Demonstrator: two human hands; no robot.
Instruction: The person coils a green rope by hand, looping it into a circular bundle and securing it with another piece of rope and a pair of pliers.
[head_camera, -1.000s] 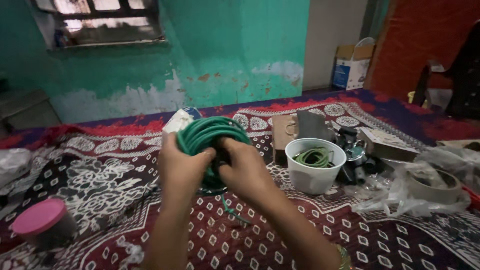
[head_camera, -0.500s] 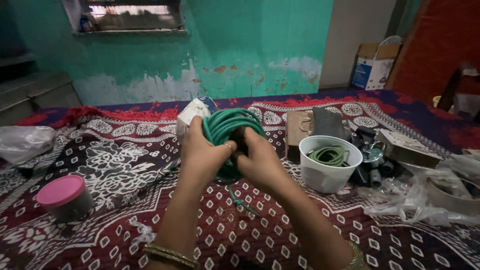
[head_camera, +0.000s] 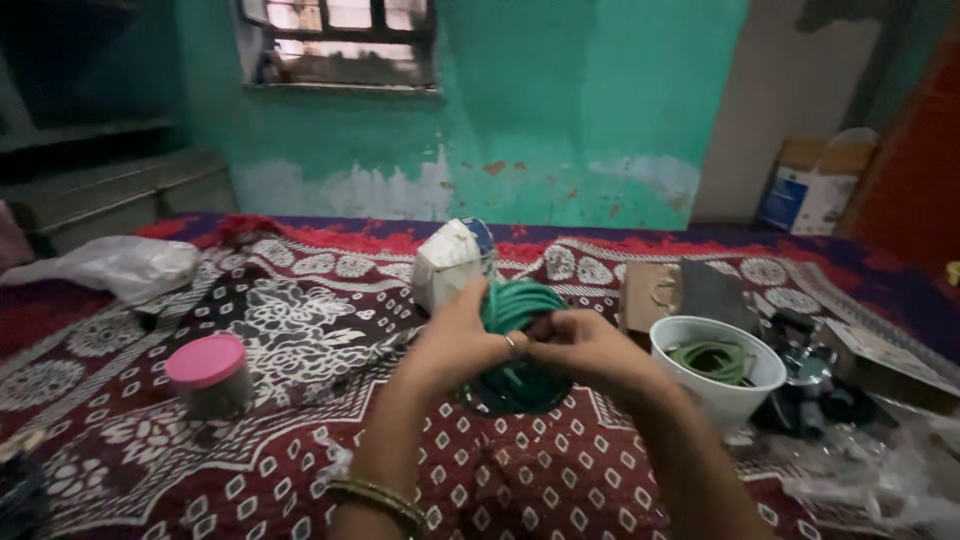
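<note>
Both hands meet over a coil of green plastic-coated cord (head_camera: 515, 345), held just above the patterned maroon bedspread (head_camera: 300, 330). The left hand (head_camera: 455, 340) wraps the coil's near side, its grip closed on the loops; the right hand (head_camera: 590, 350) pinches strands at the front. The cord looks light, springy and limp, likely to uncoil unless gripped across the whole bundle. A white plastic tub (head_camera: 715, 385) stands near.

your arms bare, no sleeves, gold bangles (head_camera: 375, 497) stacked on your left wrist, thin ring (head_camera: 510, 343) on a left hand (head_camera: 455, 335) finger
</note>
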